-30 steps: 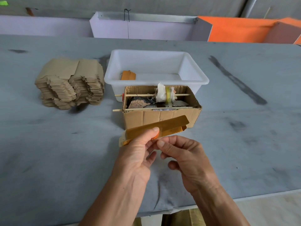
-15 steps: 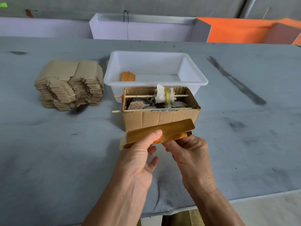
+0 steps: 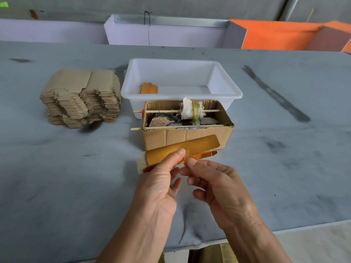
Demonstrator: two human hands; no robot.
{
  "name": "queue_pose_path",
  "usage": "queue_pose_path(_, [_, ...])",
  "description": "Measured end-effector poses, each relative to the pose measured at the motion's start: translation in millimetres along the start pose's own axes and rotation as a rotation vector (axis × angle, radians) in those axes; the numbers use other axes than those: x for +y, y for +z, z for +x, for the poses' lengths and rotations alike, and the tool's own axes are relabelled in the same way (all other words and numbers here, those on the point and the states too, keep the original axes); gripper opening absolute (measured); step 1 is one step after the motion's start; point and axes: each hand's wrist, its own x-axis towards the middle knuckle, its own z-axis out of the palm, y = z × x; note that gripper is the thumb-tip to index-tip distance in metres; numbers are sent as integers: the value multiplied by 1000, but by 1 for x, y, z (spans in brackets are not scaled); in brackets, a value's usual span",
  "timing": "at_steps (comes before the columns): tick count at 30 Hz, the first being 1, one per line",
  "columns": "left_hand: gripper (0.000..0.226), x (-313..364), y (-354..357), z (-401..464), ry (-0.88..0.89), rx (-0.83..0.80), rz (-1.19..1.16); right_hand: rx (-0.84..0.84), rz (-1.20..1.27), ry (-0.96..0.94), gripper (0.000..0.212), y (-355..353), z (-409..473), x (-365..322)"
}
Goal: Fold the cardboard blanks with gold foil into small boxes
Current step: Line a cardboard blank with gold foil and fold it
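Note:
My left hand (image 3: pixel 159 179) holds a gold-foil cardboard blank (image 3: pixel 197 145) just in front of the brown cardboard box, thumb pressed on the foil side. One long flap of the blank stands folded up, with an orange-gold edge showing below it. My right hand (image 3: pixel 212 183) pinches a small strip of clear tape (image 3: pixel 186 157) at the blank's lower edge, beside the left thumb. A tall stack of flat blanks (image 3: pixel 79 97), plain brown side up, lies at the left of the table. One folded gold box (image 3: pixel 149 88) lies inside the white tub (image 3: pixel 226 80).
An open brown cardboard box (image 3: pixel 186 135) with two sticks through it carries a tape roll and stones, right behind the held blank. The grey table (image 3: pixel 57 177) ends close to me. Lilac and orange bins stand along the far edge.
My right hand left the blank's right end and came back to the middle, now pinching tape by the left thumb. The blank's flap has opened a little wider.

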Motion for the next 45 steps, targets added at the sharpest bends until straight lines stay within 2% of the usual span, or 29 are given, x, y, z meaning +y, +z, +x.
queue_pose_path(5, [32, -2, 2, -3, -2, -16, -9, 44, 80, -16, 13, 8, 5, 0])
queue_pose_path(9, [54, 3, 0, -4, -41, -70, 46, 49, 133, -7, 12, 8, 4, 1])
queue_pose_path(11, [58, 5, -3, -5, -62, -107, 57, 75, 131, -18, 13, 8, 5, 2])
queue_pose_path(15, [40, 7, -10, -5, -24, -56, 19, 127, 34, -59, 22, 4, 6, 4])
queue_pose_path(17, [38, 7, -11, -4, 42, -10, 17, 128, 13, -48, 18, 3, 6, 3])
queue_pose_path(22, [22, 4, -8, -8, 171, 4, 61, 149, 86, -41, 16, 3, 6, -2])
queue_pose_path(25, [18, 1, -11, -10, 226, -27, 124, 217, 95, -65, 35, 2, 9, -2])
queue_pose_path(28, [10, 0, -15, -13, 274, -41, 178, 237, 61, -100, 42, -1, 11, 0])
queue_pose_path(31, [14, 0, -17, -11, 314, 5, 200, 219, 32, -95, 36, -3, 11, 3])
queue_pose_path(34, [15, 1, -16, -9, 343, 39, 193, 152, 73, -38, 18, -3, 8, 1])
queue_pose_path(37, [16, 3, -16, -9, 359, 57, 185, 131, 109, -26, 17, -8, 8, -1])
queue_pose_path(41, [16, 4, -14, -11, 361, 49, 202, 168, 31, -85, 9, -9, 8, -1])
queue_pose_path(45, [18, 3, -13, -15, 344, 17, 260, 201, 29, -136, 18, -9, 15, 2])
